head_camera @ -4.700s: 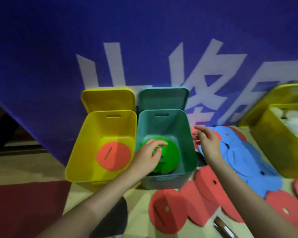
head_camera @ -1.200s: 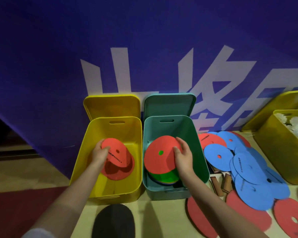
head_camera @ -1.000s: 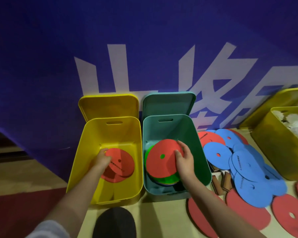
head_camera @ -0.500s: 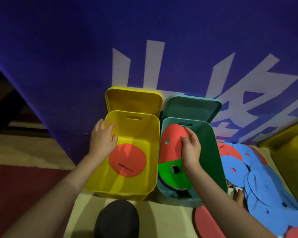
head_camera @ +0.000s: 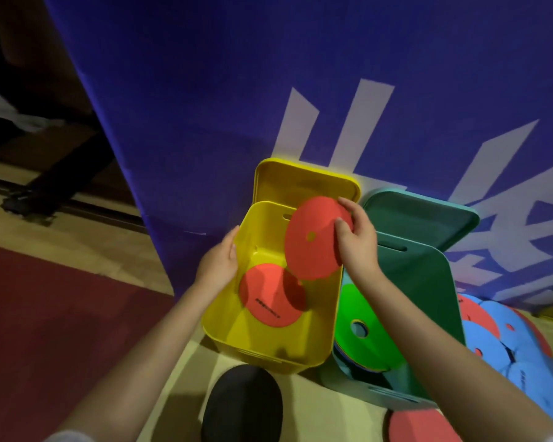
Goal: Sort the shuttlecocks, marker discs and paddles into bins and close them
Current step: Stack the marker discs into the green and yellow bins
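My right hand (head_camera: 356, 242) grips a red marker disc (head_camera: 313, 239) by its right edge and holds it tilted above the open yellow bin (head_camera: 268, 346). Red discs (head_camera: 270, 298) lie flat on that bin's floor. My left hand (head_camera: 219, 266) rests on the yellow bin's left wall with straight fingers. Beside it on the right, the open teal bin (head_camera: 428, 282) holds a green disc (head_camera: 364, 333) on top of a stack. Both lids stand open against the blue banner.
A black paddle (head_camera: 243, 409) lies on the floor in front of the yellow bin. Blue and red discs (head_camera: 505, 339) are heaped at the right, and another red disc (head_camera: 419, 425) lies near the bottom edge. A dark red mat (head_camera: 45, 330) covers the floor on the left.
My right hand lifted the red disc out of the teal bin and carried it left over the yellow bin. My left hand shifted onto the yellow bin's left wall. The view swung left.
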`<state>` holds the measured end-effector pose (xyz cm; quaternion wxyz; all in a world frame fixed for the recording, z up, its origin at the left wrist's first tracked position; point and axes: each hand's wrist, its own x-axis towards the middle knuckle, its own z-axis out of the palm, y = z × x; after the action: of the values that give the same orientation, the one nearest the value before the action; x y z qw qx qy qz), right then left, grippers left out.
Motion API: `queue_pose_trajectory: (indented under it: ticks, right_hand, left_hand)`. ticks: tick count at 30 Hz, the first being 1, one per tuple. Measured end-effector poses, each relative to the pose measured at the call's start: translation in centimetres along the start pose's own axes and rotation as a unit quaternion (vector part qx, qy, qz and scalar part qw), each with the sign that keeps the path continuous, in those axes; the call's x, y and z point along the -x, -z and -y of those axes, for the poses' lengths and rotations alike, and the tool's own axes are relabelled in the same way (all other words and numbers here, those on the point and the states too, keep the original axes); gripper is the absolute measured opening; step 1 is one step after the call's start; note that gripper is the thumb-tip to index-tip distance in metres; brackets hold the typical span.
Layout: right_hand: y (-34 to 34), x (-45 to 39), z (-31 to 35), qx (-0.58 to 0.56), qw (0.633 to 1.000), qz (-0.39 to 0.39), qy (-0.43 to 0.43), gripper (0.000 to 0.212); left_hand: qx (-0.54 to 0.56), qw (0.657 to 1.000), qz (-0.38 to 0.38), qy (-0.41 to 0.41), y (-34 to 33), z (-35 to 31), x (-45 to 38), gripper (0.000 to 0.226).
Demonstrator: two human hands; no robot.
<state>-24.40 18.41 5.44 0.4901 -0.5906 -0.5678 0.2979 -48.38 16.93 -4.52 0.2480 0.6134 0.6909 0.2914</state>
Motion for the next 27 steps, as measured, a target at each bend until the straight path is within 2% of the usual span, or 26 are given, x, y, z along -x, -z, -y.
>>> queue_pose_trajectory:
  ticks: [3, 8, 14, 16, 20, 23, 25, 27]
  right_hand:
    - [-3.2, 0.1, -1.5, 0.026, 0.998, 0.058, -0.011, 0.038]
    - [-8.8, 1.0, -5.9, 0.033, 0.984, 0.103, -0.144, 0.039]
    - [-12.4, 2.7, -10.2, -0.004, 0.961, 0.034, -0.275, 0.043]
    - [-13.2, 2.9, -11.1, 0.001, 0.950, 0.040, -0.309, 0.046]
    - [-12.0, 3.4, -12.5, 0.126, 0.943, 0.101, -0.291, 0.049]
    - [-10.9, 3.3, -13.6, 0.257, 0.919, 0.116, -0.275, 0.059]
    - [-10.7, 3.2, -13.1, 0.285, 0.900, 0.117, -0.308, 0.063]
    - [-10.9, 2.8, -12.1, 0.261, 0.898, 0.132, -0.328, 0.066]
  left_hand:
    - [0.017, 1.000, -0.006, 0.004, 0.1, 0.1, -0.2, 0.046]
    - [0.042, 0.999, -0.001, 0.013, 0.0, 0.4, 0.0, 0.046]
    - [0.057, 0.998, -0.006, 0.018, -0.3, 0.6, -0.3, 0.045]
    - [0.051, 0.998, -0.008, 0.020, -0.5, 0.7, -0.4, 0.046]
    - [0.048, 0.999, -0.011, 0.018, -0.6, 0.8, -0.6, 0.046]
    - [0.056, 0.998, -0.015, 0.024, -0.6, 1.1, -0.7, 0.045]
    - [0.061, 0.998, -0.019, 0.027, -0.6, 1.1, -0.7, 0.044]
    - [0.055, 0.998, -0.027, 0.024, -0.5, 0.7, -0.6, 0.043]
